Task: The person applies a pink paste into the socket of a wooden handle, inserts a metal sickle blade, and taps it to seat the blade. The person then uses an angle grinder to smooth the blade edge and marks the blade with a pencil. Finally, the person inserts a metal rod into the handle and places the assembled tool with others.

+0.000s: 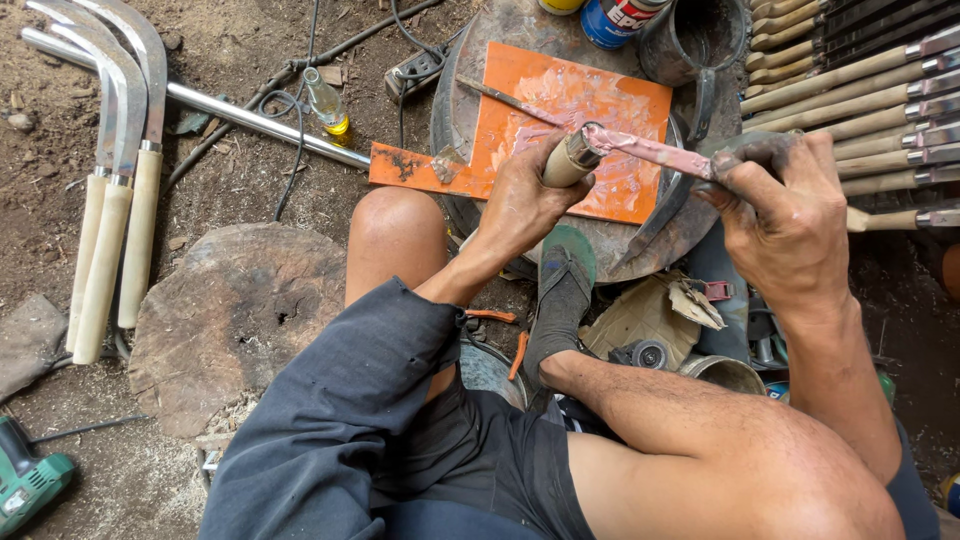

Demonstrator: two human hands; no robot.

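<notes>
Above the orange board [590, 95], both hands [525, 200] [785, 215] hold a paste-smeared, wooden-handled sickle [650, 152].

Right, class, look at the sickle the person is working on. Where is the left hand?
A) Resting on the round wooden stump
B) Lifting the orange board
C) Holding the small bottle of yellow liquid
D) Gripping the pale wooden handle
D: the left hand is wrapped around the sickle's pale wooden handle, while the right hand grips the pink-smeared blade above the orange board.

shorts [400, 440]: dark blue-grey | sandal [563, 290]: green sole, dark straps | arms, knees bare
</notes>
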